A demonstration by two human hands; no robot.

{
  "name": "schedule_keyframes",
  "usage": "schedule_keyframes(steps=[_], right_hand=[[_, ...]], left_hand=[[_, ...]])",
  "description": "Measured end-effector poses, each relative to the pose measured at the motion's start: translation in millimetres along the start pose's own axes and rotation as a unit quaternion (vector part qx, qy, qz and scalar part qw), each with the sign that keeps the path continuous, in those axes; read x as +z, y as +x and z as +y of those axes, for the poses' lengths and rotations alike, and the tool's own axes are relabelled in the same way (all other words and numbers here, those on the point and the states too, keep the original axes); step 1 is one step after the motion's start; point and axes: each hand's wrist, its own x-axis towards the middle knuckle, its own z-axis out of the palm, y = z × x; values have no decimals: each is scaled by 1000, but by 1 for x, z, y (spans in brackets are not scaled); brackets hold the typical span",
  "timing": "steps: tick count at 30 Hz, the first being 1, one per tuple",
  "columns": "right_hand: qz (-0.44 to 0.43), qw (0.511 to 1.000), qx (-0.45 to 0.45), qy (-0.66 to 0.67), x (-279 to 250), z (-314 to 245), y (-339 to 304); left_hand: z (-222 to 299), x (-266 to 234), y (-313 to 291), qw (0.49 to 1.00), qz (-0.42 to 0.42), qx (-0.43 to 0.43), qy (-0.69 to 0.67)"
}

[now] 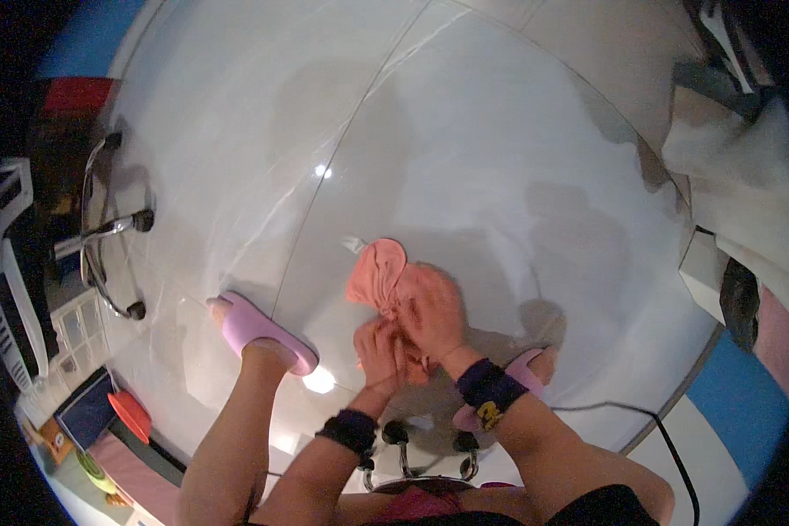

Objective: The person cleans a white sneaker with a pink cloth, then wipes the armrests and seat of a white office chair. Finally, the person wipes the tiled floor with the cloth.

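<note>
A coral-coloured cloth [380,270] is bunched up in front of me over the floor. Its far end spreads into a rounded, edged flap, and a small whitish piece like a tag [353,244] sticks out beside it. My left hand [381,352] grips the gathered near part, fingers curled in. Just to its right, my right hand [431,314] is closed on the same cloth, close against the left one. The fingertips are partly hidden in the folds. Dark bands circle both wrists.
Pink slippers [259,331] are on my feet at either side. Chair casters [396,432] stand below my hands, and another wheeled chair base [105,230] is at the left. A black cable [675,456] runs along the lower right. A red-orange bowl-like thing [130,415] sits lower left.
</note>
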Motion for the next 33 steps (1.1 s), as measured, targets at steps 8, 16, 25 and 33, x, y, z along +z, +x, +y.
schedule_keyframes(steps=[8,16,25,33], right_hand=[[122,990,8,71,61,-39,-89],[140,980,110,-87,47,-15,-28],[97,982,-51,-153,-20,13,127],[-142,960,-157,-185,21,-19,67]], left_hand=[[-15,9,86,984,-122,72,109],[27,38,202,971,-68,200,115],[-39,4,301,982,111,72,136],[-88,-32,162,972,128,-96,173]])
